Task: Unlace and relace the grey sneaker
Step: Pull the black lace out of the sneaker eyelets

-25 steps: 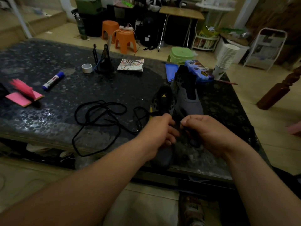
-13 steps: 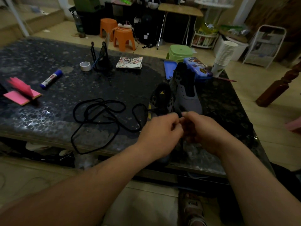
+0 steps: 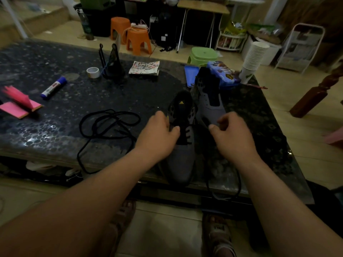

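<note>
A grey sneaker (image 3: 182, 160) with a black tongue lies at the table's front edge, toe towards me, with black lace crossing its lower eyelets. My left hand (image 3: 159, 134) is at its left eyelet row, fingers curled, pinching the black lace. My right hand (image 3: 230, 130) is to the sneaker's right, thumb and fingers pinching the same lace. A loop of that black lace (image 3: 238, 184) hangs over the table edge below this hand. The second grey sneaker (image 3: 209, 106) stands behind, with no lace visible on it.
A loose black lace (image 3: 109, 123) lies coiled to the left on the dark table (image 3: 55, 130). Further back are pink paper (image 3: 18, 106), a glue stick (image 3: 53, 88), a tape roll (image 3: 92, 72), a booklet (image 3: 145, 67), a blue case (image 3: 222, 75) and stacked cups (image 3: 254, 60).
My hands were pinched together over the sneaker; they have pulled apart, left hand to the left, right hand to the right, uncovering the sneaker's laced part and toe.
</note>
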`<state>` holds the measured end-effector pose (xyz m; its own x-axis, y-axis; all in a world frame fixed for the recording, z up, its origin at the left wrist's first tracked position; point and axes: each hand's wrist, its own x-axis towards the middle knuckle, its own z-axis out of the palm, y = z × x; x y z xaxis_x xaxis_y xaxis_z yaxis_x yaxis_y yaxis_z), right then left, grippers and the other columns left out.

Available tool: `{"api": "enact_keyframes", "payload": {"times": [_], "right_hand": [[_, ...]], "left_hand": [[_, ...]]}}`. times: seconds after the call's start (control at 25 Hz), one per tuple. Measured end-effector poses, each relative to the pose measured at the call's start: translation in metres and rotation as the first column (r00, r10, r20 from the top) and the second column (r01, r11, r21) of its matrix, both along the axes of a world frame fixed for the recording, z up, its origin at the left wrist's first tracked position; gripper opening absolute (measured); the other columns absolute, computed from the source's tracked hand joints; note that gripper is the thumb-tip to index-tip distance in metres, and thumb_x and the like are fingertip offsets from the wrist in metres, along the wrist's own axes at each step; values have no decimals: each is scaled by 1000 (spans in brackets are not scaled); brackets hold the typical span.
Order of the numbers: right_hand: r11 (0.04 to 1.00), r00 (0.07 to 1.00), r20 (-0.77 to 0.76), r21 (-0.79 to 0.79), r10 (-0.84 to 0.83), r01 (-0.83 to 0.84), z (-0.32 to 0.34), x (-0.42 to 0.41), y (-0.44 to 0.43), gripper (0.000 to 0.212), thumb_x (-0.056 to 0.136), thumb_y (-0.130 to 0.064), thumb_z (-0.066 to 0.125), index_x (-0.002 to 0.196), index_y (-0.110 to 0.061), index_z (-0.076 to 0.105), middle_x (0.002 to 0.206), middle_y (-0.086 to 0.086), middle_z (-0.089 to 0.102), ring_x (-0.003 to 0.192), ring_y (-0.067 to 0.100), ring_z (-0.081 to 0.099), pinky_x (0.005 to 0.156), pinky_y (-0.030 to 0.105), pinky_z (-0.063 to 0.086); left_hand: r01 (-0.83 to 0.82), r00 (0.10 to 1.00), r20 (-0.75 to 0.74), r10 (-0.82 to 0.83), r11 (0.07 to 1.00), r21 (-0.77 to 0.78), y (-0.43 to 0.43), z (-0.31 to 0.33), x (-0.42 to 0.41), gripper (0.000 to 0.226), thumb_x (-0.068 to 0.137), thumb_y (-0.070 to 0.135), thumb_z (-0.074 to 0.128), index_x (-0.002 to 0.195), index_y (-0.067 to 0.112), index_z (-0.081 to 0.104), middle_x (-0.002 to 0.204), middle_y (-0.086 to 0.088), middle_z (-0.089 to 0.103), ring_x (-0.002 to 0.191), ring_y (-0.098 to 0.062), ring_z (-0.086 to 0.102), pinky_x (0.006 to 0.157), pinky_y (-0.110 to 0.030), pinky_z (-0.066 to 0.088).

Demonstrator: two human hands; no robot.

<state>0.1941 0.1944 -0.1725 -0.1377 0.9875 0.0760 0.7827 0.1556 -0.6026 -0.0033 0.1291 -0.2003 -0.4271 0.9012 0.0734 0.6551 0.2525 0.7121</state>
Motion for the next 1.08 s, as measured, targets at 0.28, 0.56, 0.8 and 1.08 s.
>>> {"api": "enact_keyframes", "payload": {"times": [0.28, 0.56, 0.8, 1.08], "right_hand": [[957, 988, -68, -248, 138, -151, -10, -45, -11, 37, 86, -49, 71, 97, -20, 51, 91, -1, 62, 79, 18, 60, 61, 35, 43], [980, 987, -38, -121, 155, -158, -15, -45, -16, 24, 88, -37, 67, 99, -24, 50, 87, -7, 60, 75, 10, 57, 55, 30, 37], [980, 979, -102, -74, 177, -185, -22, -39, -15, 23, 90, -32, 66, 102, -22, 50, 90, -5, 61, 80, 19, 61, 70, 40, 51], [965, 952, -282, -191, 120, -178, -31, -26, -9, 32, 88, -44, 77, 97, -25, 53, 90, 1, 66, 77, 16, 62, 63, 31, 44]], "left_hand": [[-6, 996, 86, 18, 991, -135, 16, -2, -12, 35, 83, 50, 68, 94, 22, 49, 90, -1, 66, 78, -22, 65, 68, -37, 53], [3, 963, 268, -8, 1000, 20, 8, -7, -7, 27, 82, 27, 66, 93, 23, 42, 79, -1, 63, 73, -30, 66, 72, -57, 58], [255, 963, -117, -243, 962, 96, 10, -11, 0, 28, 99, 27, 57, 121, 44, 54, 96, 9, 44, 85, -17, 57, 78, -44, 55], [278, 948, 153, -280, 960, 37, 25, 0, -6, 7, 93, 24, 73, 100, 25, 73, 75, 4, 50, 64, -5, 47, 62, -20, 36]]}}
